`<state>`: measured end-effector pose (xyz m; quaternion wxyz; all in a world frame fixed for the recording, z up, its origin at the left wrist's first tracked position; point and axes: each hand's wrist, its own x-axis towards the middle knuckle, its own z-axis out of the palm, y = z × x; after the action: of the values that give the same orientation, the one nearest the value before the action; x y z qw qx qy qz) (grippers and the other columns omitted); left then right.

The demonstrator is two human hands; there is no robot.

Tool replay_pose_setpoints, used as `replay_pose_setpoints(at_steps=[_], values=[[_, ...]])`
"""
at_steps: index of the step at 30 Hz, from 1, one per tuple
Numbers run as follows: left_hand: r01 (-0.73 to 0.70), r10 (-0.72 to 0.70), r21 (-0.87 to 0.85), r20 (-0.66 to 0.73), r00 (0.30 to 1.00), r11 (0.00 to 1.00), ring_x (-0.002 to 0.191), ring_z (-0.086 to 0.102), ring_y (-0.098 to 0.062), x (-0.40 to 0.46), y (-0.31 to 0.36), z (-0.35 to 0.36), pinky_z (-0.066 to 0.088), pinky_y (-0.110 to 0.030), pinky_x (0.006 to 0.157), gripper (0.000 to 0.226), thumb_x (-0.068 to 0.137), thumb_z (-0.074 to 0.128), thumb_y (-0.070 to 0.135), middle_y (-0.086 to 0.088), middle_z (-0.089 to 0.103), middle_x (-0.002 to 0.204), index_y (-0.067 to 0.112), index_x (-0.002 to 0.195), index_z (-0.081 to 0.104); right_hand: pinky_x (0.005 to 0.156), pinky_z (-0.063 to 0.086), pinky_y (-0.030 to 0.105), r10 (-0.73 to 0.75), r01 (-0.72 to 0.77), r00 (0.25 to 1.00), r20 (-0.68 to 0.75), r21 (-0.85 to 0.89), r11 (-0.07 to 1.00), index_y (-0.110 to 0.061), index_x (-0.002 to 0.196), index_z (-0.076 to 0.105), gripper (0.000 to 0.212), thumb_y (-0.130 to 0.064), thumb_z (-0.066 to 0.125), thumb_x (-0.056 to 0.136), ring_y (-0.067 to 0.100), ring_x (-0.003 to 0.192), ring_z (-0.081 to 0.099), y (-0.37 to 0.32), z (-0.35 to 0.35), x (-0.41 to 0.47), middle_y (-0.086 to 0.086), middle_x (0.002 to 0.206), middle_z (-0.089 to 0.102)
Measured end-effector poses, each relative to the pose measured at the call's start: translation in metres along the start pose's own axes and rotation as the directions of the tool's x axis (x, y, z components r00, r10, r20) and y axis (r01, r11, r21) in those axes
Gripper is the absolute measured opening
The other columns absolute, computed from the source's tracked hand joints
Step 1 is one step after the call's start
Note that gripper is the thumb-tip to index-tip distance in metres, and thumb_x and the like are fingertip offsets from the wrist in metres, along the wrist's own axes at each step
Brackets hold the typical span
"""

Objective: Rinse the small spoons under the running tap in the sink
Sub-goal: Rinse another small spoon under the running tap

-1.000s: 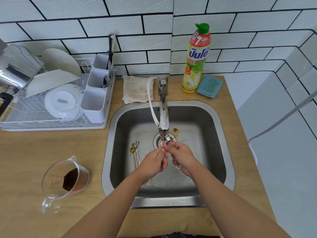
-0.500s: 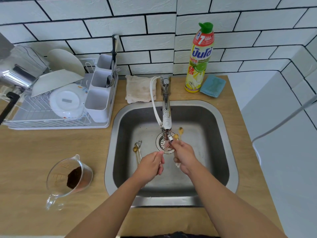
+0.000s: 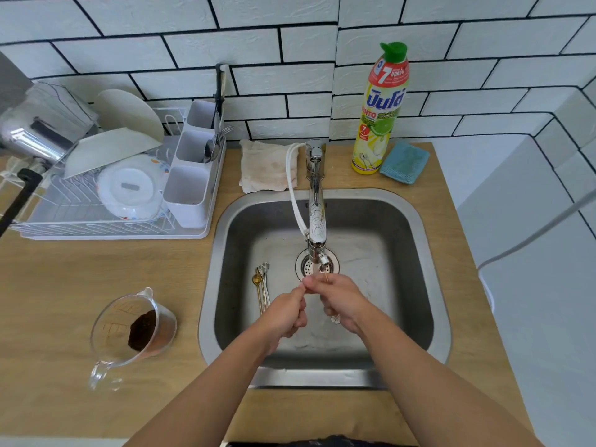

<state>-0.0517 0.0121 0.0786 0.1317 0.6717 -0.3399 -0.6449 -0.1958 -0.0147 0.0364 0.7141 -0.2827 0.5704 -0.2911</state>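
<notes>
Change over the last second: half a second back the right hand held a gold spoon with its bowl sticking up past the fingers, clear of the left hand. Now the two hands have closed back together under the tap, fingertips touching, and only a thin sliver of the spoon shows above them, right at the spout.

Right hand: curled shut around what looks like the spoon; something pale and metallic also pokes out below the palm, can't tell whether it's the handle end or a second spoon. Left hand: fingers pinched in toward the right hand's fingertips, likely rubbing the spoon; actual contact with it is hidden.

Water stream itself is hard to make out, so flow is unconfirmed.

Rest of the spoons lie bundled on the sink floor, just left of and beyond the left hand, beside the drain.

Read: mid-rinse on one spoon, bundle likely not yet done. Task is early.
</notes>
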Motion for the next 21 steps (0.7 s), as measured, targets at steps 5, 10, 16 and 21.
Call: replay_pose_setpoints(at_steps=[5,10,16,21], values=[[-0.115,0.118,0.178,-0.005,0.993,0.977,0.055,0.038,-0.012,0.000,-0.004,0.001,0.032,-0.031,0.058,0.045,0.102,0.026,0.050,0.009,0.046,0.054,0.022,0.073,0.046,0.039,0.023,0.022,0.018,-0.014,0.998,-0.055,0.077,0.997,-0.005,0.101,0.074,0.024,-0.028,0.073,0.094,0.008,0.042,0.025,-0.003,0.000,0.002,0.004,0.087,0.078],[-0.127,0.121,0.140,0.055,0.991,0.982,0.052,0.031,-0.013,0.000,-0.004,-0.003,0.026,-0.033,0.054,0.035,0.093,0.030,0.046,0.009,0.041,0.050,0.021,0.071,0.040,0.037,0.024,0.020,-0.004,0.008,0.999,-0.035,0.106,0.994,-0.011,0.088,0.071,0.014,-0.024,0.071,0.095,0.006,0.039,0.025,-0.010,-0.005,0.000,0.004,0.087,0.081],[-0.069,0.105,-0.253,0.133,0.985,0.965,0.042,0.019,-0.014,-0.001,-0.003,-0.006,0.018,-0.028,0.047,0.045,0.101,0.036,0.037,-0.001,0.031,0.044,0.024,0.057,0.038,0.036,0.025,0.019,-0.006,0.001,0.999,0.049,0.084,0.996,-0.013,0.091,0.076,0.014,-0.027,0.078,0.089,0.004,0.039,0.027,0.000,0.007,-0.004,-0.008,0.064,0.071],[-0.011,0.088,-0.341,0.211,0.974,0.940,0.043,0.016,-0.015,-0.008,-0.006,-0.012,0.020,-0.030,0.052,0.044,0.100,0.033,0.028,-0.007,0.039,0.044,0.020,0.059,0.044,0.034,0.024,0.019,0.017,0.013,0.989,-0.143,0.208,0.978,-0.006,0.101,0.075,0.018,-0.022,0.071,0.095,0.005,0.037,0.023,-0.006,0.003,0.005,0.005,0.094,0.081]])
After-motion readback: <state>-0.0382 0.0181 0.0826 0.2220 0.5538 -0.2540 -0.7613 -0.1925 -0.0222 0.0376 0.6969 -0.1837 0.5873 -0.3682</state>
